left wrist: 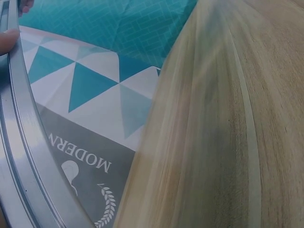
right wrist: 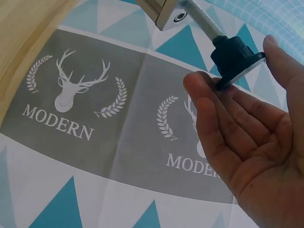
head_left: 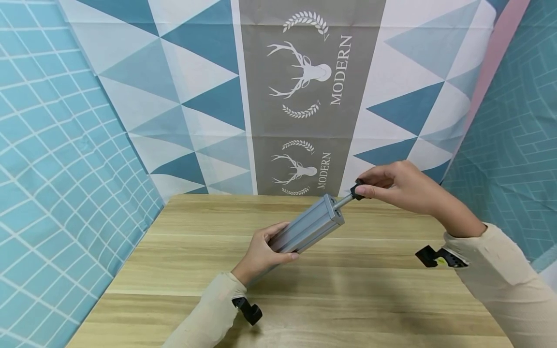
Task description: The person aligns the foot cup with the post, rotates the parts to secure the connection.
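A silver aluminium profile leg (head_left: 309, 224) is held at a slant above the table, its far end raised toward the upper right. My left hand (head_left: 263, 251) grips it around its lower part, thumb on the near side. From the far end sticks a threaded rod (right wrist: 204, 19), which carries a black levelling foot (right wrist: 236, 59) with a flat round base. Fingers and thumb of my right hand (head_left: 404, 188) pinch that foot by its edge. In the left wrist view the grooved side of the leg (left wrist: 28, 142) runs along the left edge, with the thumb (left wrist: 7, 42) over it.
Below the hands lies a wood-grain table (head_left: 348, 295). A patterned cloth with deer prints (head_left: 304, 72) hangs behind its back edge. Blue tiled cloth (head_left: 65, 145) lines the left side, and more blue cloth (head_left: 513, 159) the right. Each sleeve bears a black mount (head_left: 439, 256).
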`<state>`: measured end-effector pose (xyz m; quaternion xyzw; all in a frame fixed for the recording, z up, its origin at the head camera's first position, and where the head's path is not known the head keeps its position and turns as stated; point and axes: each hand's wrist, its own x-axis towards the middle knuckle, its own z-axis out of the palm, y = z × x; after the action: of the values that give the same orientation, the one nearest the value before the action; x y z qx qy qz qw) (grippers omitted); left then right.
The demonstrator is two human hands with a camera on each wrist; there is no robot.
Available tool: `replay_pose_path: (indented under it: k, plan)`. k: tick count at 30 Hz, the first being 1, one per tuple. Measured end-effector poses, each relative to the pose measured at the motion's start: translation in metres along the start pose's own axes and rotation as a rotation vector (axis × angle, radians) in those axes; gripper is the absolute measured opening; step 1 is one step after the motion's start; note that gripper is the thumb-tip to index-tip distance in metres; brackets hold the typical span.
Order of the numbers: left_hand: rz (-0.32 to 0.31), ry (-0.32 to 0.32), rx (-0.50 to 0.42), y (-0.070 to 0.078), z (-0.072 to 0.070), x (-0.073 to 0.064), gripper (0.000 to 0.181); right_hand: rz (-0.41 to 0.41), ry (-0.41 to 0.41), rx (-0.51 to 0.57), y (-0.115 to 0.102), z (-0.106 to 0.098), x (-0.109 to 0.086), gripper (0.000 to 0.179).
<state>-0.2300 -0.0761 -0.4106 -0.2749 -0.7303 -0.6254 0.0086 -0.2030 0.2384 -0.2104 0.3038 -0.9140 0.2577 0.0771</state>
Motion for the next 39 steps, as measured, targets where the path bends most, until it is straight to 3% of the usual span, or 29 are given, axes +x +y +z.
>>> replay_pose_path:
  k: [5,12,19,23,27,31,34,39]
  plan:
    - [-0.007,0.003,-0.004,-0.0004,-0.0001,0.0003,0.070,0.020,-0.022,-0.011,0.0000,-0.0017,-0.0012,0.040]
    - [-0.009,0.027,0.001,-0.0019,-0.0004,0.0000,0.068,-0.108,-0.023,-0.085,0.0015,-0.0026,-0.0013,0.058]
    - [-0.017,0.028,0.000,-0.0013,-0.0006,-0.0008,0.068,-0.226,-0.109,-0.114,0.0029,-0.0026,-0.0009,0.066]
    - [-0.020,0.021,0.002,-0.0011,-0.0009,-0.0005,0.069,-0.299,-0.101,-0.126,0.0035,-0.0015,-0.0004,0.066]
    - [-0.015,0.022,-0.002,-0.0010,-0.0007,-0.0002,0.069,-0.219,-0.069,-0.077,0.0015,0.0001,0.0001,0.051]
    - [-0.018,0.028,0.002,-0.0012,0.0002,-0.0003,0.069,-0.018,-0.036,0.001,-0.0018,0.0029,0.0017,0.040]
    - [-0.022,0.021,-0.004,-0.0009,0.0006,-0.0005,0.069,0.086,-0.021,0.028,-0.0030,0.0037,0.0023,0.040]
    - [-0.017,0.011,-0.016,0.0006,0.0003,-0.0008,0.070,0.066,-0.040,0.022,-0.0034,0.0000,-0.0005,0.045]
